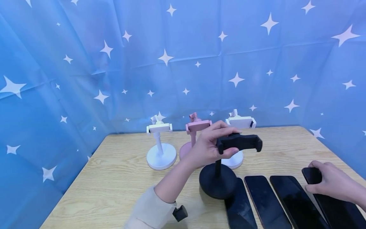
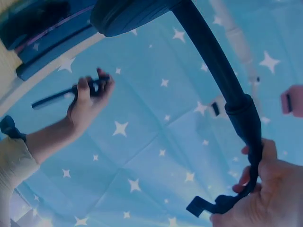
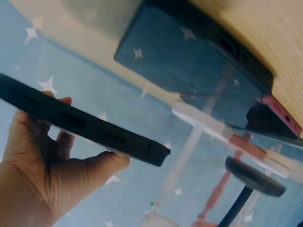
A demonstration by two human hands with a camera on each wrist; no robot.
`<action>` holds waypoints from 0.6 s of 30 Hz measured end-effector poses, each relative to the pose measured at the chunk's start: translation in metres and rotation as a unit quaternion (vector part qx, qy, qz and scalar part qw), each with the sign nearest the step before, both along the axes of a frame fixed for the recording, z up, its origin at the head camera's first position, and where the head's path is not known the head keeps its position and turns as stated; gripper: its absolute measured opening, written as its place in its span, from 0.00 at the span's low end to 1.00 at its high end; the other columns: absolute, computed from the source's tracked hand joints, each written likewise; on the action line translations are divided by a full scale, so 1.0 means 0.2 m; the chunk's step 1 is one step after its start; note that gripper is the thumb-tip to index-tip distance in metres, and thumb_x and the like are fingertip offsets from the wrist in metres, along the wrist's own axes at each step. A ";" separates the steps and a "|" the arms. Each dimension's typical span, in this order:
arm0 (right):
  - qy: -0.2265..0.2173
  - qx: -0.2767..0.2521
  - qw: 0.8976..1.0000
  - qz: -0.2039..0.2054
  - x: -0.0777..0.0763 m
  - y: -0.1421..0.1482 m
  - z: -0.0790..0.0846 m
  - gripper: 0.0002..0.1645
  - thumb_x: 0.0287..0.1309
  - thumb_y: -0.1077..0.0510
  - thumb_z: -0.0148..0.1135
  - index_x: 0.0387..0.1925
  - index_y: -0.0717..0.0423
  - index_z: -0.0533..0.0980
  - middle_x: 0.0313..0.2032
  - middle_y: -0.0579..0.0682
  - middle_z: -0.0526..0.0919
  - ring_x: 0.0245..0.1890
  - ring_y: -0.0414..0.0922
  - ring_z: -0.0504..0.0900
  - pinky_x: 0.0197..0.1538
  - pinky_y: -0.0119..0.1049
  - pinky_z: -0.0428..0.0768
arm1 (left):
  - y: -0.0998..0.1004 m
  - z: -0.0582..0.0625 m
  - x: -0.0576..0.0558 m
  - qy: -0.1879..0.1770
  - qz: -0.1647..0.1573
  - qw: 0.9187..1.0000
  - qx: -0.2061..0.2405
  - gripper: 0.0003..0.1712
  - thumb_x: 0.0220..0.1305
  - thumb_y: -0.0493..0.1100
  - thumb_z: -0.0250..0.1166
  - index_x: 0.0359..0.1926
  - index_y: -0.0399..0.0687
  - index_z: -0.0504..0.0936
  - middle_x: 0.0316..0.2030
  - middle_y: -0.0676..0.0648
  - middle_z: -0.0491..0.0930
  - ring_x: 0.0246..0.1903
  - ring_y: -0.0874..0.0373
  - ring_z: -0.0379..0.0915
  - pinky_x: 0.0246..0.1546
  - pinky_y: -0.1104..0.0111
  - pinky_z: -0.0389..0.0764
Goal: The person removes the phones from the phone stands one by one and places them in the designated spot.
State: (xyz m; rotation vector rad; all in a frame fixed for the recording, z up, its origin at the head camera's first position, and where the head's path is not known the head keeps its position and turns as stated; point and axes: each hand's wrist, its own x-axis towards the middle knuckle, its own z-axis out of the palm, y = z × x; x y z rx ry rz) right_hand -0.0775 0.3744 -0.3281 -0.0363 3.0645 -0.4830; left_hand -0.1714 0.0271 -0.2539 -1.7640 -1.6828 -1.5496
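My left hand [image 1: 211, 141] grips the clamp head of a black phone stand [image 1: 218, 181], thumb below and fingers above. Its round base overlaps the upper end of the leftmost phone [image 1: 243, 210] in the head view. In the left wrist view the stand's pole [image 2: 208, 52] runs from the base down to the hand [image 2: 270, 189]. At the far right, my right hand [image 1: 333, 181] holds a black phone [image 1: 337, 208] by its edges. The right wrist view shows this phone [image 3: 80, 120] edge-on, thumb on one side and fingers on the other.
Two more dark phones [image 1: 267, 202] lie screen up between the leftmost phone and the held one. Behind stand a white phone stand [image 1: 161, 159], a pink one [image 1: 198, 125] and another white one [image 1: 240, 121]. A blue star-patterned cloth [image 1: 183, 73] hangs behind the wooden table [image 1: 100, 184].
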 end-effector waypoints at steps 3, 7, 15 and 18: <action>-0.035 -0.020 0.999 0.007 0.00 0.04 -0.03 0.25 0.45 0.58 0.66 0.38 0.72 0.66 0.20 0.47 0.68 0.15 0.39 0.66 0.18 0.31 0.66 | 0.08 0.03 0.01 0.017 -0.006 1.000 0.009 0.22 0.43 0.24 0.67 0.45 0.25 0.76 0.37 0.38 0.72 0.36 0.58 0.70 0.34 0.75 0.76; -0.060 -0.044 0.997 0.011 0.01 0.08 -0.07 0.23 0.46 0.59 0.64 0.38 0.71 0.66 0.19 0.47 0.68 0.15 0.39 0.66 0.19 0.32 0.68 | 0.20 0.06 0.01 0.030 -0.012 0.999 0.015 0.23 0.43 0.25 0.68 0.44 0.23 0.76 0.38 0.37 0.72 0.37 0.58 0.69 0.36 0.77 0.76; -0.092 -0.069 0.993 0.005 0.01 0.13 -0.14 0.19 0.45 0.60 0.62 0.36 0.67 0.67 0.18 0.47 0.67 0.15 0.40 0.65 0.19 0.31 0.65 | 0.41 0.07 0.03 0.054 0.016 0.998 0.005 0.22 0.45 0.29 0.69 0.45 0.28 0.78 0.38 0.42 0.72 0.37 0.65 0.68 0.36 0.83 0.73; -0.101 -0.064 0.993 -0.003 0.02 0.14 -0.14 0.19 0.44 0.59 0.62 0.36 0.65 0.67 0.18 0.47 0.66 0.15 0.40 0.65 0.19 0.31 0.64 | 0.48 0.08 0.04 0.071 0.035 0.997 -0.005 0.23 0.46 0.32 0.70 0.46 0.30 0.78 0.39 0.44 0.72 0.38 0.65 0.67 0.38 0.85 0.71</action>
